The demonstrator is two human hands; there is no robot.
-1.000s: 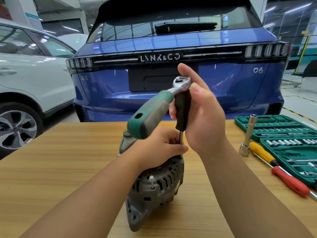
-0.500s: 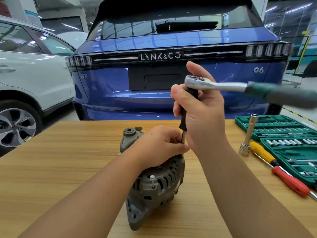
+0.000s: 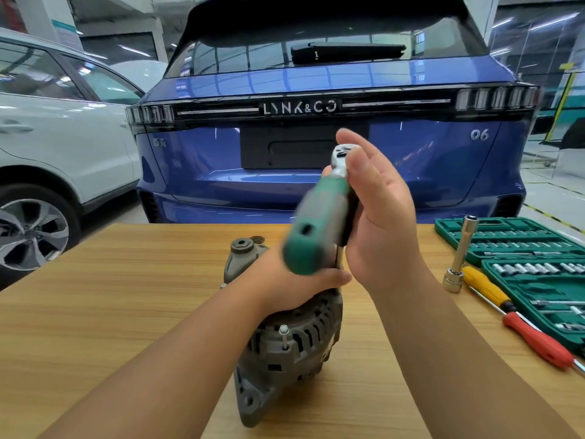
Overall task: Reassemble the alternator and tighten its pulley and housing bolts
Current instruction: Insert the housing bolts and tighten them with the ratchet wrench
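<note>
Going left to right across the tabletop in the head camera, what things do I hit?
Alternator with the left hand on top → right hand at the blurred ratchet → upright long socket → yellow screwdriver → red screwdriver → green socket case.

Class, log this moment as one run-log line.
left hand: grips alternator | right hand: fingers straight beside ratchet | ratchet: blurred, above alternator

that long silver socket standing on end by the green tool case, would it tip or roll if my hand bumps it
Probably yes. The long socket stands upright on a narrow base on the wooden table, tall for its footprint, so a light bump would likely topple it. It looks round and metal, so it may then roll, perhaps stopping against the yellow screwdriver or the socket set case.
</note>
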